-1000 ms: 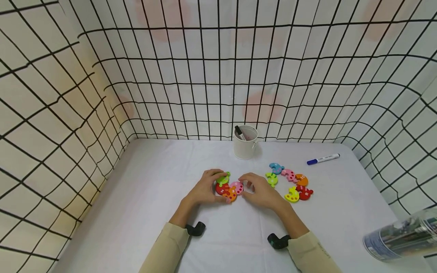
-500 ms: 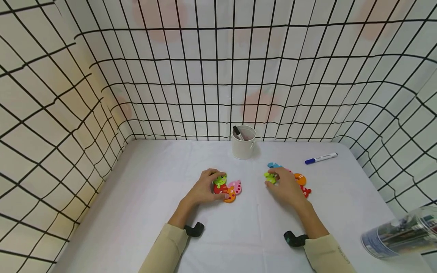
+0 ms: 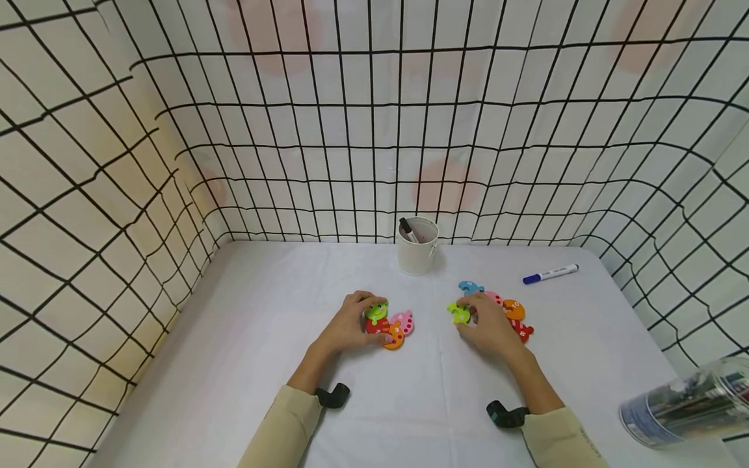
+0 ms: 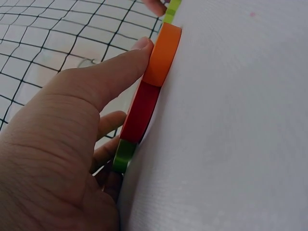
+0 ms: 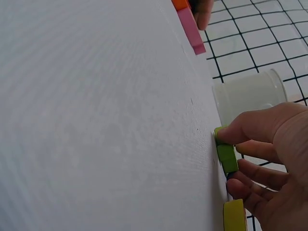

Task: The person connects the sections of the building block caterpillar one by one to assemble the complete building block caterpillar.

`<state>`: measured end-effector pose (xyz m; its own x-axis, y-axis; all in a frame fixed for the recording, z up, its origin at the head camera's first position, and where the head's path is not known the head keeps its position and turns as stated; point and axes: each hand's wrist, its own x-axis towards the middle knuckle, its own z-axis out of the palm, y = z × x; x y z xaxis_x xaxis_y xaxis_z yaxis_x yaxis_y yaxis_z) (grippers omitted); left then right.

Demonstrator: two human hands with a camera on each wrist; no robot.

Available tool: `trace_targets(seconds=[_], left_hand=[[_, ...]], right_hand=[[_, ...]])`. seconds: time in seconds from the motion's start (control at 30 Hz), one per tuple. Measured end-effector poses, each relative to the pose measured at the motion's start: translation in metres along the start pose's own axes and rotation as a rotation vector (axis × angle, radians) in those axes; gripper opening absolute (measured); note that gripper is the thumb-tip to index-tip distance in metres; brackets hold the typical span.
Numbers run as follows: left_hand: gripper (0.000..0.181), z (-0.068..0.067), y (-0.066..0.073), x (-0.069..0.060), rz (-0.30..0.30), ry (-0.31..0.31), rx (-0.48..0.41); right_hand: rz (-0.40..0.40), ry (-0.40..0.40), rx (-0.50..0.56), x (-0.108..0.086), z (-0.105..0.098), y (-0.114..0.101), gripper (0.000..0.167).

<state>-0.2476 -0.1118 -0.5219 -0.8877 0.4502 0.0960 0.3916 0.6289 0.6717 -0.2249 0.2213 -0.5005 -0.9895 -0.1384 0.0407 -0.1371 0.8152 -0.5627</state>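
My left hand (image 3: 348,325) holds a joined row of puzzle pieces on the white table, thumb at the orange piece (image 3: 395,338) and fingers round the smiling green head piece (image 3: 376,311). Between these lies a red piece (image 3: 376,327); a pink piece (image 3: 405,322) ends the row. To the right, my right hand (image 3: 490,330) pinches a light green puzzle piece (image 3: 459,313), low at the cloth in the right wrist view. Beyond that hand lie blue (image 3: 470,286), pink (image 3: 495,298), orange (image 3: 514,309) and red (image 3: 521,331) pieces. A yellow piece (image 5: 234,215) shows under the hand only in the right wrist view.
A white pail (image 3: 417,250) with a black-capped marker (image 3: 409,229) stands at the back. A blue-capped marker (image 3: 550,274) lies at the back right. At the right edge is a clear jar (image 3: 681,404) of dark items. Gridded cloth walls (image 3: 328,162) enclose the table.
My right hand has left the pink piece of the left row, moved right and taken the light green piece, which has shifted slightly left and towards me. The left hand stays at its row.
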Motion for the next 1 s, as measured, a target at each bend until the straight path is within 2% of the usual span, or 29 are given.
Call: trace_targets(seconds=[0.17,0.4,0.6,1.0], left_hand=[[0.074,-0.001,0.001,-0.001,0.000,-0.008,-0.012],[0.074,-0.001,-0.004,-0.001,0.036,-0.012,-0.011],[0.075,-0.001,-0.005,-0.001,0.044,-0.027,-0.011],[0.073,-0.001,-0.008,0.000,0.073,-0.039,-0.017]], right_hand=[[0.005,-0.010,0.011,-0.001,0.002,0.001,0.044],[0.006,-0.012,0.030,-0.002,0.000,-0.001,0.043],[0.014,-0.012,0.049,-0.001,0.001,-0.006,0.043],[-0.050,-0.021,0.137,0.005,0.008,-0.017,0.043]])
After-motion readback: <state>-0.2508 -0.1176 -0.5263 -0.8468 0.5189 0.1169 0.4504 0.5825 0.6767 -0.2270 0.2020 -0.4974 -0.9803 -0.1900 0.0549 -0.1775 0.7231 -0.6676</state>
